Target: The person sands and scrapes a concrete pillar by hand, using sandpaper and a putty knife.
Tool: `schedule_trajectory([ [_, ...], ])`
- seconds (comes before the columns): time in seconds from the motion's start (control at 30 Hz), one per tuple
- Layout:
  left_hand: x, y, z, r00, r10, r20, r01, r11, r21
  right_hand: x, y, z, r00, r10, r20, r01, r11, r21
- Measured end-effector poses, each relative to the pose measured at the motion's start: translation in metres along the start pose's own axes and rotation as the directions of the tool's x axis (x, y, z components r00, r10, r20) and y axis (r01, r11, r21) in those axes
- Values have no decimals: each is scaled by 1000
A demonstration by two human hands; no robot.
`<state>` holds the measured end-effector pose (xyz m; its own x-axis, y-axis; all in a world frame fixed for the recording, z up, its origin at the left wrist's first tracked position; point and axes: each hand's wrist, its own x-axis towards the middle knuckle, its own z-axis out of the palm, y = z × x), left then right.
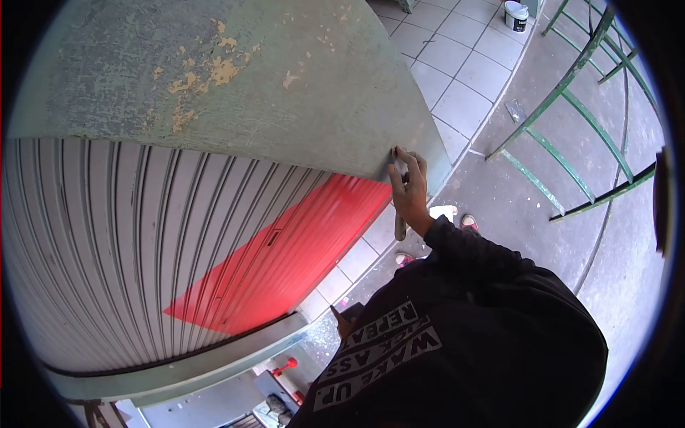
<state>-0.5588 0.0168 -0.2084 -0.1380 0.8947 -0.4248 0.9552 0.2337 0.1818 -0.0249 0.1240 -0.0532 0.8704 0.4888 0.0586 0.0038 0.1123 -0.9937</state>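
My right hand (412, 192) is raised against the lower edge of a grey-green painted wall (307, 93). Its fingers are closed round a putty knife (399, 227), whose handle sticks out below the palm; the blade is mostly hidden by the fingers at the wall. Low beside my body, my left hand (344, 328) shows only in part, closed at a dark, flat, pointed thing (349, 312) that I cannot make out. Close to the right hand is the red-painted part (300, 242) of a ribbed roller shutter (143, 235).
Yellowish patches (221, 70) mark the wall. White floor tiles (457, 64) run along it, with a white bucket (516, 16) farther off. A green metal railing frame (571, 135) stands at right. Below left are a red-knobbed object (287, 365) and a grey panel (193, 403).
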Motion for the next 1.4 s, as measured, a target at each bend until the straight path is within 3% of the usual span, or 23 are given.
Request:
schedule_trajectory([
  [0.17,22,-28,-11,998,2,-61,-2,1000,-5,20,-8,4,993,-80,-90,79,997,-18],
  [0.23,25,-37,-8,997,22,-68,-23,999,-25,53,-20,0,986,-43,-163,47,999,18],
  [0.27,33,-39,-3,1000,-22,-1,22,999,-47,58,-24,-1,980,-20,-196,28,999,39],
  [0.4,39,-21,12,995,90,33,-89,996,-17,33,-10,0,979,-166,-115,146,976,-163],
  [0.5,41,3,7,988,77,132,-75,997,-24,51,-12,-5,983,-127,-134,107,983,-150],
  [0.57,41,18,2,986,121,114,-124,992,20,49,-20,-4,985,-106,-136,92,990,-103],
  [0.63,59,15,1,957,268,114,-261,963,-72,40,-28,-3,994,-49,-96,40,995,-91],
  [0.77,75,18,-5,957,284,60,-282,959,-35,41,-32,-9,993,-88,-77,79,991,-111],
  [0.8,74,27,-11,958,284,41,-283,959,-19,41,-34,-9,998,-29,-60,26,999,-43],
  [0.87,68,43,-25,974,220,49,-222,975,26,30,-21,-5,988,-136,-69,127,985,-121],
  [0.97,80,35,-22,935,352,-41,-352,936,11,38,-22,-12,975,-209,-73,198,970,-139],
  [1.0,80,34,-26,967,250,40,-249,968,-16,40,-25,-15,976,-208,-67,199,972,-125],
  [1.1,71,44,-30,978,183,101,-189,980,54,50,-31,-22,990,-136,-46,134,990,-50],
  [1.13,84,23,-14,955,289,61,-292,955,45,47,-26,-21,969,-243,-44,237,965,-113],
  [1.23,82,19,-9,949,283,137,-278,959,-54,44,-25,-20,956,-291,-13,286,945,-160],
  [1.27,83,19,-6,956,243,164,-247,969,9,50,-30,-22,968,-248,-40,243,965,-100],
  [1.37,76,21,4,934,344,95,-346,938,4,61,-36,-24,978,-197,-69,194,980,-46],
  [1.4,75,24,3,947,293,132,-298,954,26,56,-28,-21,960,-269,-75,259,958,-121],
])
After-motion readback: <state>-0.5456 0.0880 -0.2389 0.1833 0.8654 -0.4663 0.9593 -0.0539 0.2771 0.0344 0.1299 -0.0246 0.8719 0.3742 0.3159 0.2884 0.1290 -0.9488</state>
